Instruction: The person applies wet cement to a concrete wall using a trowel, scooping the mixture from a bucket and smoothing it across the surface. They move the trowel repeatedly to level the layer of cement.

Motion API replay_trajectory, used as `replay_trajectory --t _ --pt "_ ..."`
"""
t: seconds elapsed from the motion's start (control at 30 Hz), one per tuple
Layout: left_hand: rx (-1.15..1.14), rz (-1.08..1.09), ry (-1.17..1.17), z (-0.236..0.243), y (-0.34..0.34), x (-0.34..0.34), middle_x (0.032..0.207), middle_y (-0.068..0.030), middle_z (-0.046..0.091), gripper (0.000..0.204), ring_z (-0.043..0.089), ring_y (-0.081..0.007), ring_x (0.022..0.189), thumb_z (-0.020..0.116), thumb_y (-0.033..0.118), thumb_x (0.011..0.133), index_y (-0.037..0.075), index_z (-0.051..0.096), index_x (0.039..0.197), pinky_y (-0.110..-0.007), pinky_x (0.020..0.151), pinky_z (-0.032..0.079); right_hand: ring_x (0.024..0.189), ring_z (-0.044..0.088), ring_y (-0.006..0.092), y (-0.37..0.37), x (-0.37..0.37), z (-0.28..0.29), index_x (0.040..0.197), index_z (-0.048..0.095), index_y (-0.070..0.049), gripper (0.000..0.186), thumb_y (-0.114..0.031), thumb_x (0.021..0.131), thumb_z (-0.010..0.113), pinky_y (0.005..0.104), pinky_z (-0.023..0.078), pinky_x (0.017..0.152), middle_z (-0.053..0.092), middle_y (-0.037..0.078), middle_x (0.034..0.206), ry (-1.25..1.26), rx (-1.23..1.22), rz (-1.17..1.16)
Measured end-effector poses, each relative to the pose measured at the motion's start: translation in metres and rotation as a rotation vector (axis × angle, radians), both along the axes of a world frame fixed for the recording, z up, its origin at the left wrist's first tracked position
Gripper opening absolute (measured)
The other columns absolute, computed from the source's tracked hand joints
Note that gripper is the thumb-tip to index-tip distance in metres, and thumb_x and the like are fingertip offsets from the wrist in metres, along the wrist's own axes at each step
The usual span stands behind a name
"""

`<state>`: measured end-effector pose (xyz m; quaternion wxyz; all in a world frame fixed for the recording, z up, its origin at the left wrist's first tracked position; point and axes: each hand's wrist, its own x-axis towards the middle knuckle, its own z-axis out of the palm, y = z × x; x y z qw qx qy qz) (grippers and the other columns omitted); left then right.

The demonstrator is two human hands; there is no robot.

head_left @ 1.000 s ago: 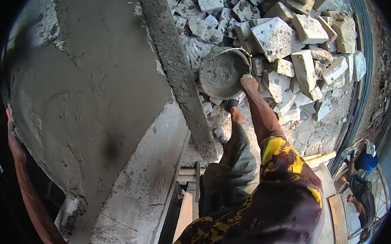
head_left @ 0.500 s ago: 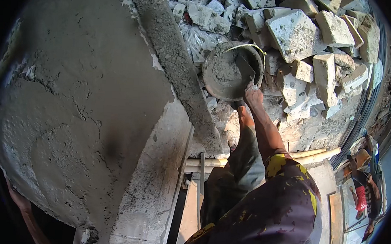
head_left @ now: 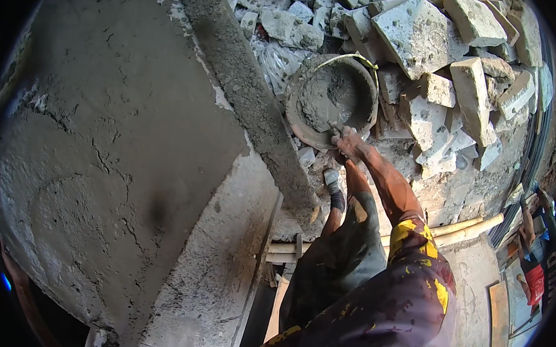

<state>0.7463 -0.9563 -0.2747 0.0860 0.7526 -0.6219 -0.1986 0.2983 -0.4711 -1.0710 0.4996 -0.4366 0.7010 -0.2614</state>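
Note:
My right hand (head_left: 350, 143) is closed round the handle of a trowel (head_left: 334, 127) at the near rim of a round bucket (head_left: 294, 121). The trowel's blade is mostly hidden, sunk in the grey wet mortar (head_left: 319, 106) that lies on the bucket's left side. A pale handle (head_left: 353, 55) arches over the bucket's far rim. At the lower left, my left forearm (head_left: 26, 302) shows dimly beside a broad surface of wet grey plaster (head_left: 102, 164). My left hand is hidden beyond the edge of that surface.
Broken masonry blocks (head_left: 417, 36) are heaped behind and right of the bucket. A rough concrete ledge (head_left: 245, 84) runs diagonally beside the plaster. Bamboo poles (head_left: 463, 230) lie near my legs. Dark rods (head_left: 531, 149) run along the right. Another person (head_left: 540, 262) is at the far right.
My right hand has shifted toward the bucket's near left rim. The trowel's blade, visible on the right inside the bucket before, is now mostly covered by mortar. The view has shifted slightly.

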Motion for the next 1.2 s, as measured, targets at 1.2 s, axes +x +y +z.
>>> replay_trajectory --t 1.2 --pt "-0.127 -0.151 -0.106 -0.03 -0.01 -0.039 0.146 -0.0201 0.026 0.046 0.023 -0.0306 0.137 0.036 0.017 0.093 0.016 0.038 0.139 -0.036 0.111 0.018 0.06 0.051 0.0317 -0.534 -0.058 0.575 0.079 0.046 0.004 0.029 -0.022 0.075 0.057 0.0481 0.038 0.06 0.052 0.018 0.068 0.262 -0.659 -1.261"
